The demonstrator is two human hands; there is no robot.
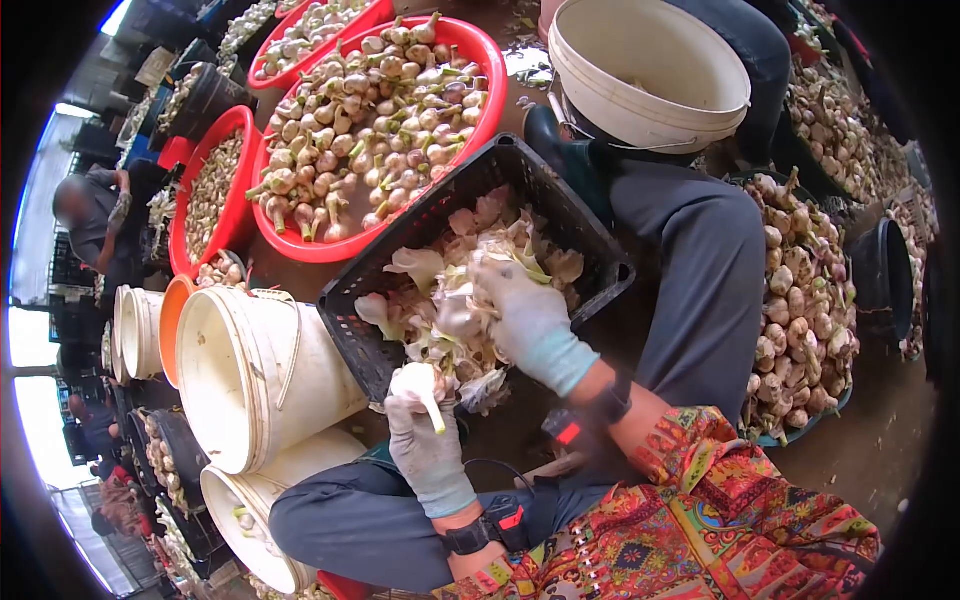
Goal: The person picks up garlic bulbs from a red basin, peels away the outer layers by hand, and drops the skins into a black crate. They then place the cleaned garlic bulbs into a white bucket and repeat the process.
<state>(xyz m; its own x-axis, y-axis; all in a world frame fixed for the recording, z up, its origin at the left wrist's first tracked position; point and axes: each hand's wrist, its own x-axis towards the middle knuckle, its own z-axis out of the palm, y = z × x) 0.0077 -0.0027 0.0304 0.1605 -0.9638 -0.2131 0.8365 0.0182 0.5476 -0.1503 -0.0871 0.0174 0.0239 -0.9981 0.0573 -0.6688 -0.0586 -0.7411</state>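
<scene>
My left hand (pixel 425 450), in a pale work glove, holds a white peeled-looking garlic bulb (pixel 418 384) with a short stem pointing down. The bulb is at the near edge of a black plastic crate (pixel 590 235). Inside the crate lies a loose heap of garlic skins (pixel 420 268). Over that heap is my right hand (pixel 520 315), also gloved, with its fingers curled in among the skins. Its fingertips are partly hidden and slightly blurred, so what they grip cannot be made out.
Red basins (pixel 492 90) of garlic bulbs stand beyond the crate. A white bucket (pixel 650 60) is at the upper right, and another white bucket (pixel 270 370) lies on its side at left. More garlic (pixel 800 330) is piled at right. A co-worker (pixel 95 220) sits far left.
</scene>
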